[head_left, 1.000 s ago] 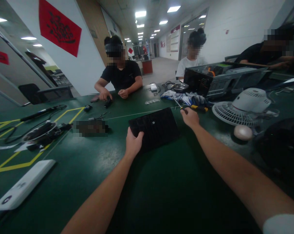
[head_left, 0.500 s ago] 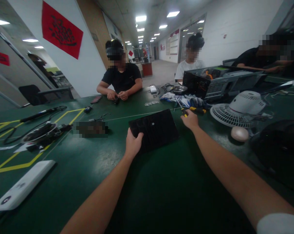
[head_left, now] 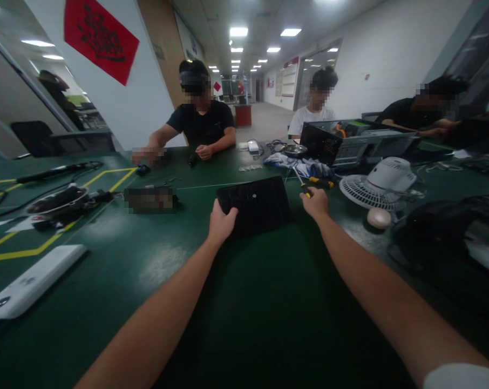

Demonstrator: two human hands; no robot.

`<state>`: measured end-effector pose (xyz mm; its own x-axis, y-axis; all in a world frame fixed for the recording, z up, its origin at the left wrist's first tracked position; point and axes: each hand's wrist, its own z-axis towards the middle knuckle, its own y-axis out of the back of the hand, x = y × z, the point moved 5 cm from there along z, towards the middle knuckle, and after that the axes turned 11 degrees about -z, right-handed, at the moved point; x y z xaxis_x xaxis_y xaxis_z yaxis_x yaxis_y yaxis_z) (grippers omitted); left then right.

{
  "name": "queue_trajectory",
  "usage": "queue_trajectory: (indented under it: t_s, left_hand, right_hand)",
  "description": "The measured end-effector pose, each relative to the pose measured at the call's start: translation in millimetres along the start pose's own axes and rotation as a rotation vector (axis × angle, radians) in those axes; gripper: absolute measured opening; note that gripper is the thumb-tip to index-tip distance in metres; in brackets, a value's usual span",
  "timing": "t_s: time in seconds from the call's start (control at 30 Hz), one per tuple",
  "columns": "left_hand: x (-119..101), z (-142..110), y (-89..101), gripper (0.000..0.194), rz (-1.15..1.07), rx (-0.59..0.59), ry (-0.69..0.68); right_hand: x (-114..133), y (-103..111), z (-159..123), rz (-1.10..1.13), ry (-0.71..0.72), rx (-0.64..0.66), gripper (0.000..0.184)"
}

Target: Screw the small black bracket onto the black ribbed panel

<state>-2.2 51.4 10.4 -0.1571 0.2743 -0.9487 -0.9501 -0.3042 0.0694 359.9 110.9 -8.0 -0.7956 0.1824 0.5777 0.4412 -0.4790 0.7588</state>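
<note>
At the centre of the frame, the left grip (head_left: pixel 223 220) pinches the left edge of a flat black panel (head_left: pixel 258 206), thumb on top. Right of centre, the right grip (head_left: pixel 316 203) is closed around a screwdriver (head_left: pixel 306 190), apart from the panel; a white fan (head_left: pixel 388 177) lies on the green surface (head_left: pixel 119 270) at the right

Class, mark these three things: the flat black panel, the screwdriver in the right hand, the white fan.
Flat black panel (head_left: pixel 258 205), head view: middle of its broad face.
Screwdriver (head_left: pixel 306 190), head view: its yellow-and-black handle.
White fan (head_left: pixel 391 174), head view: its rounded housing.
</note>
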Motion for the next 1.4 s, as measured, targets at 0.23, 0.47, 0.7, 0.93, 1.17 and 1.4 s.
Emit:
queue_trajectory:
  t_s: [0.23, 0.47, 0.7, 0.93, 1.17, 1.4]
  left_hand:
    - [-3.9, -1.0, -1.2, 0.031, 0.012, 0.003, 0.012]
    - [1.3, -0.2, 3.1, 0.035, -0.012, -0.023, 0.031]
    - [4.5, -0.7, 6.3, 0.037, -0.082, -0.019, 0.088]
    - [9.4, 1.3, 8.4, 0.035, -0.168, 0.043, 0.150]
    - [9.8, -1.0, 13.4, 0.036, -0.168, 0.037, 0.198]
    - [11.3, -3.2, 13.0, 0.046, -0.195, 0.038, 0.214]
  right_hand:
    - [-2.9, 7.6, -6.9, 0.070, -0.057, 0.003, 0.041]
    - [4.1, 1.4, -6.1, 0.115, -0.015, 0.035, 0.042]
    - [9.2, 2.2, -13.4, 0.041, -0.025, 0.054, 0.037]
    - [13.9, 2.7, -12.7, 0.018, -0.028, 0.066, 0.030]
    - [13.9, 2.2, -15.3, 0.102, -0.037, 0.061, 0.034]
    - [26.9, 18.1, -2.2, 0.150, -0.054, 0.037, 0.037]
